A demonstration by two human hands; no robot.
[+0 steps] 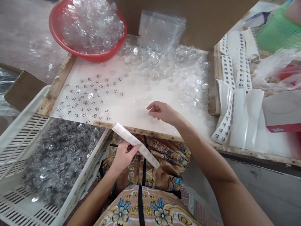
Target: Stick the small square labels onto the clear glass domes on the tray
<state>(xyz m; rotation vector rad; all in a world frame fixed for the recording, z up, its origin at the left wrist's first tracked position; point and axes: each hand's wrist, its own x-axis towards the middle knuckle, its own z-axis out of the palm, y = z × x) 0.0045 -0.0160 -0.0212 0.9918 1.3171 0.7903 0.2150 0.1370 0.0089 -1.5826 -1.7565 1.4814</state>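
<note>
My left hand pinches a long white sticker strip between thumb and fingers, over my lap at the table's front edge. Its faint dark prints show near the lower end. Over the white tabletop, my right hand has its fingers curled and the tips drawn close to the thumb. Anything between those tips is too small or too clear to make out. To the left lie clear round pieces with small dark animal-face prints. Plain clear round pieces spread across the back and right.
A red basin heaped with clear pieces stands back left. Below it, a white slotted crate holds many printed pieces. Wooden rails edge the table. Sticker strips and a box lie right. Cardboard rises behind.
</note>
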